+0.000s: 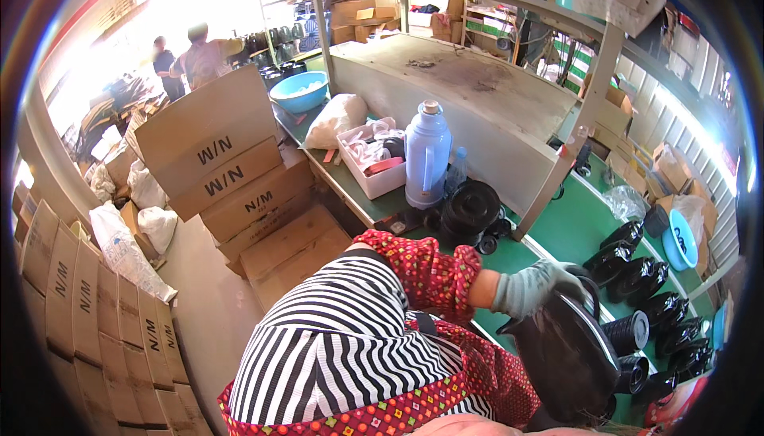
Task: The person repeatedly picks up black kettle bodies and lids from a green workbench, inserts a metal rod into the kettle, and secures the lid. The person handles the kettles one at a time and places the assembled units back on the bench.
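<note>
My left hand [529,286], in a grey glove below a red patterned sleeve, reaches across to the right. Its fingers are closed at the top of a glossy black jug [563,352], by the dark handle. The jug leans, its pointed spout toward the left. More red patterned cloth [501,372] shows beside the jug's lower part. My right hand does not show. Right of the jug lie black ribbed cylindrical parts [627,332]. Several black jugs in clear plastic [641,277] stand on the green table [549,257] beyond.
Round black parts [469,211] are stacked beside a blue thermos flask [427,153] and a white bin of loose parts [372,157]. An upright shelf post [569,145] rises from the table. Cardboard cartons [231,165] stand at left; two people are in the background. A blue basin [680,238] sits far right.
</note>
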Demonstrator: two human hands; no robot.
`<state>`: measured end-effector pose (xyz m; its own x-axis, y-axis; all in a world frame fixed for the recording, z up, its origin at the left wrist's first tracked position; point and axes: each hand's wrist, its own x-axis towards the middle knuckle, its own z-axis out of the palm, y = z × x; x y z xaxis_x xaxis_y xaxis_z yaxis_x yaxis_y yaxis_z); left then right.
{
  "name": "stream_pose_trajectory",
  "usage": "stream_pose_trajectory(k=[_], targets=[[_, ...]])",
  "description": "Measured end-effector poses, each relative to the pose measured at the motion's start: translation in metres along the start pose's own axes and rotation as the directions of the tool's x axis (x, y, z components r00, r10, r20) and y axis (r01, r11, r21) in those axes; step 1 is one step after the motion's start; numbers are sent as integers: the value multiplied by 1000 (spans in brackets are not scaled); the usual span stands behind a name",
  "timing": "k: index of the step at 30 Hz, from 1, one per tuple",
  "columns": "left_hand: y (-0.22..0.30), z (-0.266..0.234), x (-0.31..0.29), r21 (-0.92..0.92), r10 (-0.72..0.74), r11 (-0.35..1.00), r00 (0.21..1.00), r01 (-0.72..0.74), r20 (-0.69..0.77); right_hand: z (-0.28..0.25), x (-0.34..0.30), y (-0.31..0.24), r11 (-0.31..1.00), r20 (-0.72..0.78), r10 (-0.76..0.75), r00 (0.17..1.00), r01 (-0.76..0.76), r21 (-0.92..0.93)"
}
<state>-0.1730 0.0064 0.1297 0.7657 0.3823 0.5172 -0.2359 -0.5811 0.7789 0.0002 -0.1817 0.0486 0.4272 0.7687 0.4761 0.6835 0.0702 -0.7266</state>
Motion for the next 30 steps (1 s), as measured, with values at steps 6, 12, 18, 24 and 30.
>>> stream_pose_trajectory(k=[6, 12, 18, 24, 30], targets=[[44, -13, 9, 129, 104, 985, 988, -118, 110, -16, -19, -3, 1000, -95, -1, 995, -1, -25], [10, 27, 18, -437, -479, 722, 844, 536, 244, -53, -57, -2, 914, -330, 275, 903, -139, 381], [95, 72, 92, 100, -188, 982, 887, 161, 422, -64, -80, 12, -7, 6, 483, 875, -2, 1000], [-2, 156, 83, -292, 22, 832, 496, 473, 868, -159, -107, -55, 768, -398, 343, 851, -11, 640], [-2, 241, 49, -169, 68, 471, 155, 866, 986, -201, -135, -73, 939, -311, -273, 911, 181, -293]])
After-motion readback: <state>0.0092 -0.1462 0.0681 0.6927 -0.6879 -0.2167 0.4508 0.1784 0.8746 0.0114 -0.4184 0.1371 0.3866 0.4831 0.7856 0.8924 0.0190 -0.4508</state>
